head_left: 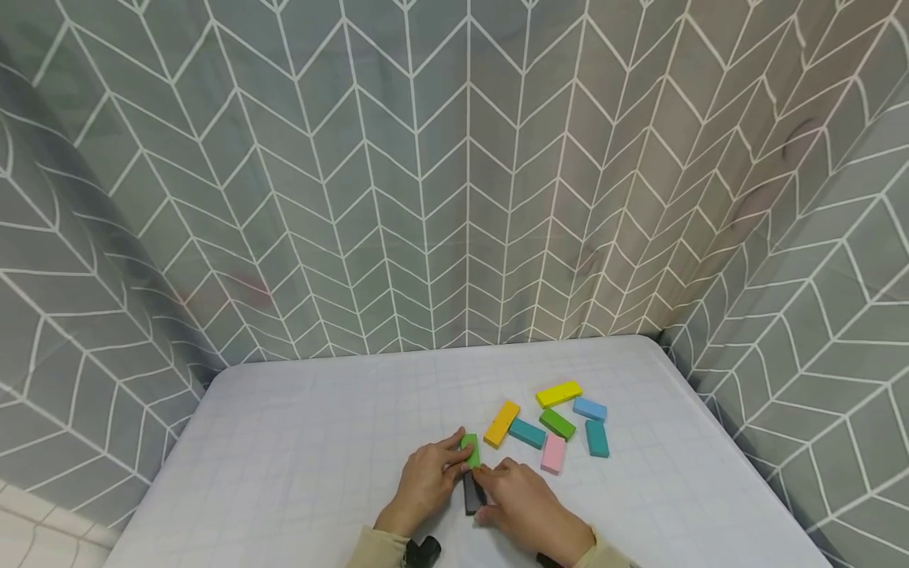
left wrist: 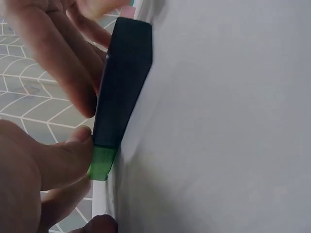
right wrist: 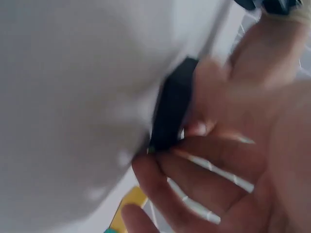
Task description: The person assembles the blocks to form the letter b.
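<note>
In the head view a light green block point(head_left: 473, 446) and a black block point(head_left: 472, 497) lie end to end on the table. My left hand point(head_left: 424, 483) pinches the green block between thumb and fingers. My right hand point(head_left: 524, 505) holds the black block from the right, its fingertips close to where the two blocks meet. The left wrist view has the black block point(left wrist: 124, 80) large, with the green block point(left wrist: 102, 163) against its lower end beside my left hand point(left wrist: 43, 170). In the right wrist view the black block point(right wrist: 174, 104) is against my right hand point(right wrist: 223, 160), whose fingers hide most of the green one.
Right of the hands lie an orange block point(head_left: 501, 424), teal blocks point(head_left: 527, 433) point(head_left: 597, 439), a pink block point(head_left: 553, 454), a darker green block point(head_left: 557, 424), a yellow block point(head_left: 559, 394) and a blue block point(head_left: 590, 409). Patterned curtains point(head_left: 440, 173) surround the white table point(head_left: 305, 442).
</note>
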### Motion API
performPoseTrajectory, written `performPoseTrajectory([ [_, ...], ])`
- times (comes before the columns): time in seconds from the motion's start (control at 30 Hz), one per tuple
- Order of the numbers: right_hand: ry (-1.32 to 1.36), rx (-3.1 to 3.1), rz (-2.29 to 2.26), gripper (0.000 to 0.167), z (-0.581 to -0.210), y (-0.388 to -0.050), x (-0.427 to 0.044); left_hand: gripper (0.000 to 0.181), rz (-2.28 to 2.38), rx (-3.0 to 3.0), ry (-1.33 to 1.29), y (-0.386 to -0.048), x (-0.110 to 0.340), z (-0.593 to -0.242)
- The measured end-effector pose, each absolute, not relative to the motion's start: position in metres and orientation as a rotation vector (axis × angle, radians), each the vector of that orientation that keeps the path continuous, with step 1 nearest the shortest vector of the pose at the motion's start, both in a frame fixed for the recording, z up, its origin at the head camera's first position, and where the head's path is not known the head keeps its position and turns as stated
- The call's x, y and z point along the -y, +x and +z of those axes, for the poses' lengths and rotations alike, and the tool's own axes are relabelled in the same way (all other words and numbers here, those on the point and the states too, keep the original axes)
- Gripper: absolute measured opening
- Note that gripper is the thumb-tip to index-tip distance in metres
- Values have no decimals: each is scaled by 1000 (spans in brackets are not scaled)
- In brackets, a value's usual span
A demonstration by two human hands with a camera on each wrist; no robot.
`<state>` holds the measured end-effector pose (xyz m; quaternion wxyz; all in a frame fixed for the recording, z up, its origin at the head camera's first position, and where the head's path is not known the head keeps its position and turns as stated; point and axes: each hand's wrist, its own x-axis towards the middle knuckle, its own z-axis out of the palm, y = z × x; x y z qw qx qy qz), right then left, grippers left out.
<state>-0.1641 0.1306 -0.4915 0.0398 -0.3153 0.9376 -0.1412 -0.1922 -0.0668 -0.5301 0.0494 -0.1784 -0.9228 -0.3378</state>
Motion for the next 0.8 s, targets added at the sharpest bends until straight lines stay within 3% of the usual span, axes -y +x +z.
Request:
performPoseTrajectory([
  [0.17,-921,-2770,-626,59,-484,-176,-147,35,-1036,2766,-540,-190,70,-531],
  [0.4,-698,-3082,-783,48,-486,-199,-168,50,-1029,2819,-563,-175,74,-528],
  [0.57,-482,-3174,-780,58,-495,-215,-176,59,-904,2945,-619,-163,71,-526],
  [0.8,-540,-3151,-649,67,-502,-233,-176,56,-825,2930,-634,-163,64,-526],
])
